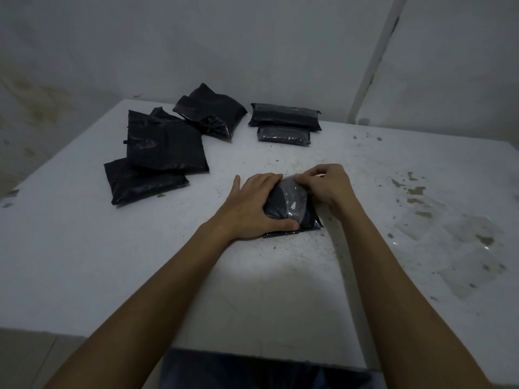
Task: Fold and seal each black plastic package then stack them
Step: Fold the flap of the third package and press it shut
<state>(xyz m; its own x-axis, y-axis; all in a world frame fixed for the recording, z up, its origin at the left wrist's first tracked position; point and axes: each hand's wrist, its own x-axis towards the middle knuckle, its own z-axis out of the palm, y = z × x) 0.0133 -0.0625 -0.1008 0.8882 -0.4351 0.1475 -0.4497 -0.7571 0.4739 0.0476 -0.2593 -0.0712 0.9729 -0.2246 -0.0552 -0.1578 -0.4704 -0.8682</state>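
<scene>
Near the middle of the white table [84, 262], a small black package [292, 209] lies between the person's two hands, partly covered by both. Their left hand [252, 204] is laid over the package's left side, fingers curved across its top edge and the thumb curled along the near edge, so it grips and pins the bundle down against the table. Their right hand [328, 183] sits at the package's far right corner with its fingers bent, pinching at the plastic there (just what it has between the fingertips is too small to tell). A thin black strip sticks out from under the package at its near edge.

Well apart from the hands, toward the back, two flat folded packages [285, 122] rest one on the other. To the left of those lies a looser heap of unfolded black packages [165, 147], overlapping each other. Stains mark the table's right side.
</scene>
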